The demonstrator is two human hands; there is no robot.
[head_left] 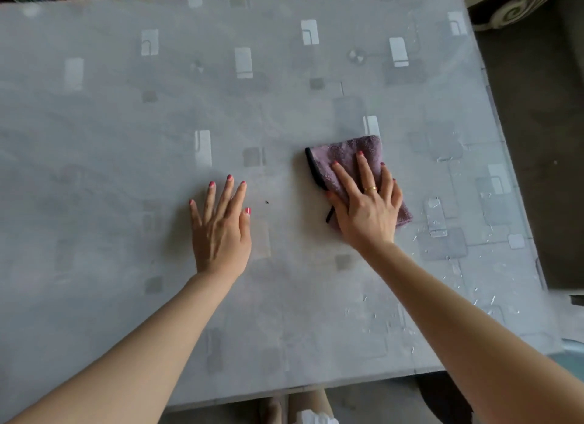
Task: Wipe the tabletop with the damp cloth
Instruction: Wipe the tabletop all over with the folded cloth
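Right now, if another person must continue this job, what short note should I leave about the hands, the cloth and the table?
Left hand: flat on the tabletop, fingers straight, holding nothing.
Right hand: pressing flat on the folded purple cloth, right of centre.
Done: cannot tell for sure; shiny wet marks show only on the right side.
Left: the left and far parts look dry, and a small dark speck lies between the hands. Probably wipe leftward next.
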